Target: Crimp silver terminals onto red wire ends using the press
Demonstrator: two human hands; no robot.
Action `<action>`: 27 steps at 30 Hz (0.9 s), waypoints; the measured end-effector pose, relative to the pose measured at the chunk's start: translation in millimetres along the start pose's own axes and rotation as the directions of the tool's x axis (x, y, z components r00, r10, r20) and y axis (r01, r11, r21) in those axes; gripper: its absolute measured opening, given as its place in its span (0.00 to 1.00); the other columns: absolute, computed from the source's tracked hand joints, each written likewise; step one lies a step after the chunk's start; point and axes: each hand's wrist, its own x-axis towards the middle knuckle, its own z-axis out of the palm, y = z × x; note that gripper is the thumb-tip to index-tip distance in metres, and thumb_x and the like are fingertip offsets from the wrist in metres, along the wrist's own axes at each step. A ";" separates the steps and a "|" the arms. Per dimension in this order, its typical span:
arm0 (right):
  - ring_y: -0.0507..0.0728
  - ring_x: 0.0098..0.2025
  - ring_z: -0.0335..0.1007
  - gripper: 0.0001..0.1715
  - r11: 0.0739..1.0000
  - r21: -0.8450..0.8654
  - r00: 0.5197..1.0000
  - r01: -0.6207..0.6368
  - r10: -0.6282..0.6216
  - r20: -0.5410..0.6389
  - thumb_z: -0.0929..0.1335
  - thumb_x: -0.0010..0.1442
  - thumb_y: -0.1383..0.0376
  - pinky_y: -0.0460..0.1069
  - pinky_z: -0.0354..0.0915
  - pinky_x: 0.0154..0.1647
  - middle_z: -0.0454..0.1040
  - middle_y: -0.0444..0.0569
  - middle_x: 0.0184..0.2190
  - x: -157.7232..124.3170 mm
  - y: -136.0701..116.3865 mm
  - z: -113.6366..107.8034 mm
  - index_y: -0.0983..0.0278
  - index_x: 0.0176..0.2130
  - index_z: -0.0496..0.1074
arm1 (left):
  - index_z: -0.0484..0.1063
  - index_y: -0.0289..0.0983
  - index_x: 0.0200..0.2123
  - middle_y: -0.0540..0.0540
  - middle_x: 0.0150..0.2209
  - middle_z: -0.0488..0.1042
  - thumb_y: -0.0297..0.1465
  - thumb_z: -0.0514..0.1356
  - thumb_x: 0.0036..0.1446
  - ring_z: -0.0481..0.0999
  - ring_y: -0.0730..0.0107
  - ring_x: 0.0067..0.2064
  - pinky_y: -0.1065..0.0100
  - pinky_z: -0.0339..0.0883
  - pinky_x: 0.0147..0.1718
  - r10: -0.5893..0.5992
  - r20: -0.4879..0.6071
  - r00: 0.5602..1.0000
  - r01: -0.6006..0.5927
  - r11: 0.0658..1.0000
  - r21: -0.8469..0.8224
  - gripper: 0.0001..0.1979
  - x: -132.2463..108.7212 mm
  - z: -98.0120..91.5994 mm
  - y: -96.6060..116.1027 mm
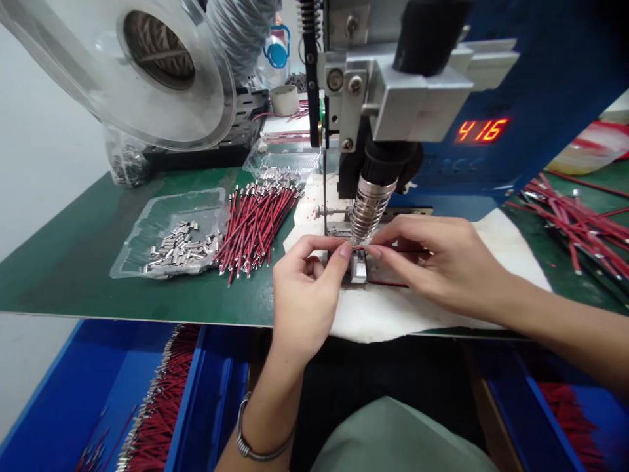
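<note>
At the small metal fixture (359, 270) under the soldering machine's tip, both my hands meet. My left hand (307, 295) is closed in a pinch, thumb against index finger; whatever sits between them is too small and covered to make out. From the right, my right hand (437, 259) pinches a thin red-and-black wire (388, 283), its end close to my left fingertips. Just above the fingers is the spring-wrapped soldering head (369, 206), its lowest point partly hidden by them.
A clear tray (140, 226) of metal terminals and a pile of red-and-black wires (260, 226) lie left. More wires (580, 223) lie right, beside the blue machine (531, 78) reading 416. A large reel (206, 85) overhangs the back left. Blue bins (113, 354) sit below the table edge.
</note>
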 end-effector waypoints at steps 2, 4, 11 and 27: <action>0.53 0.30 0.71 0.07 0.999 0.004 0.999 0.032 -0.032 -0.013 0.69 0.68 0.65 0.49 0.64 0.31 0.78 0.47 0.30 0.0 1.0 0.0 0.64 0.37 0.75 | 0.80 0.37 0.36 0.47 0.33 0.80 0.40 0.71 0.54 0.76 0.77 0.30 0.77 0.69 0.28 -0.007 -0.002 1.000 0.007 1.000 0.003 0.12 0.0 0.4 -0.2; 0.52 0.29 0.71 0.07 0.999 0.006 0.999 0.049 -0.049 -0.017 0.69 0.68 0.65 0.49 0.63 0.30 0.78 0.46 0.30 -0.1 1.9 0.3 0.64 0.37 0.75 | 0.80 0.37 0.36 0.48 0.31 0.79 0.40 0.71 0.55 0.76 0.78 0.30 0.78 0.69 0.29 -0.005 -0.004 1.000 0.005 1.000 0.004 0.12 -0.2 0.6 -0.4; 0.52 0.30 0.71 0.07 1.000 0.000 1.000 0.017 -0.017 -0.006 0.69 0.68 0.65 0.50 0.64 0.31 0.77 0.47 0.30 -0.3 1.7 1.7 0.65 0.37 0.76 | 0.80 0.38 0.36 0.51 0.23 0.71 0.40 0.70 0.55 0.74 0.78 0.28 0.79 0.69 0.29 -0.003 -0.002 1.000 0.003 1.000 0.009 0.12 -0.9 -0.3 0.0; 0.51 0.27 0.68 0.08 0.996 0.062 0.998 -0.062 0.062 -0.002 0.69 0.68 0.64 0.50 0.64 0.31 0.77 0.45 0.29 0.7 0.2 1.5 0.64 0.36 0.76 | 0.82 0.40 0.36 0.54 0.19 0.59 0.38 0.69 0.56 0.73 0.77 0.31 0.79 0.70 0.34 0.018 0.003 1.000 -0.018 1.000 0.003 0.09 -1.9 -0.7 -1.2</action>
